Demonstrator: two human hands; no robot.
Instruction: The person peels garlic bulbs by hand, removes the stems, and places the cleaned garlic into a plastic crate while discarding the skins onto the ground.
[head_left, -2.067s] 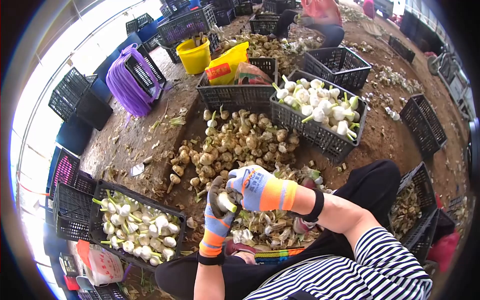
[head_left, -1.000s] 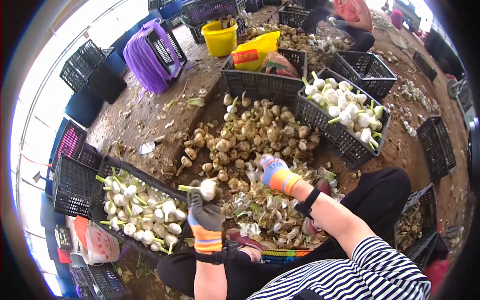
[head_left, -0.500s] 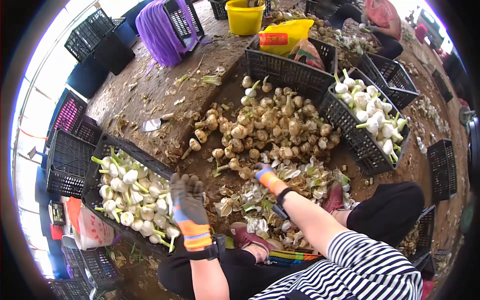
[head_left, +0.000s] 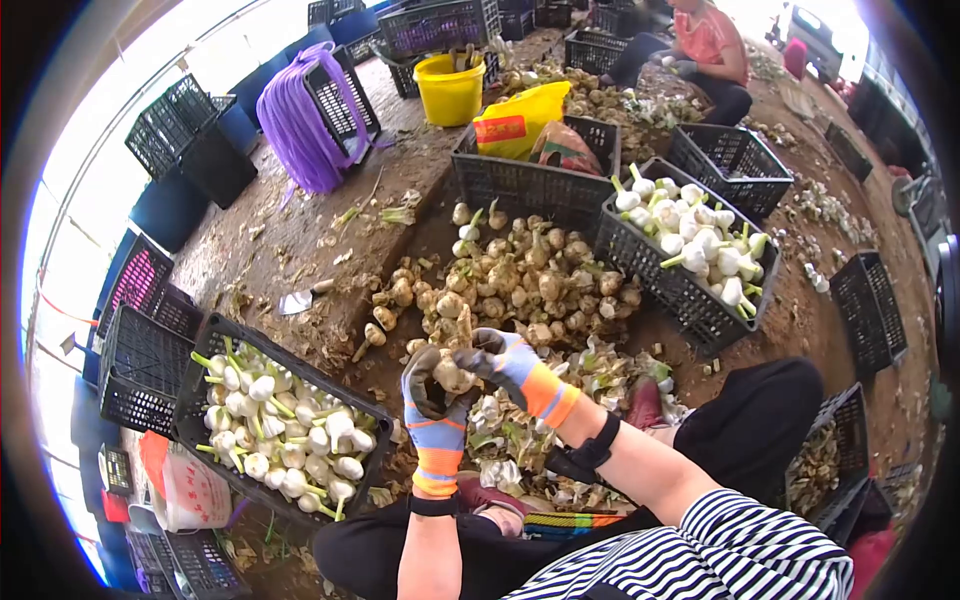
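Observation:
Both of my gloved hands meet in front of the pile, around one unpeeled garlic bulb [head_left: 453,377] whose brownish stem points up. My left hand [head_left: 434,405] curls its fingers about the bulb's left side. From the right, my right hand [head_left: 507,366] closes on the same bulb, its fingertips partly hidden. Just beyond lies a heap of dirty, unpeeled garlic bulbs [head_left: 540,270]. Loose peeled skins [head_left: 510,440] cover the ground below my hands. Left of my left hand, a black crate [head_left: 290,338] holds white, cleaned garlic bulbs [head_left: 275,420] with short green stems.
Another black crate of white garlic [head_left: 690,300] stands at the right. Behind the heap, a crate [head_left: 530,190] bears a yellow bag [head_left: 520,122]. A yellow bucket [head_left: 449,90], purple netting [head_left: 300,120] and a flat blade [head_left: 296,302] lie farther off. A co-worker [head_left: 705,60] sits at the back.
My right hand has come back from the heap with a garlic bulb. My left hand has moved right, away from the left crate, and closed on that bulb. The view has tilted up slightly.

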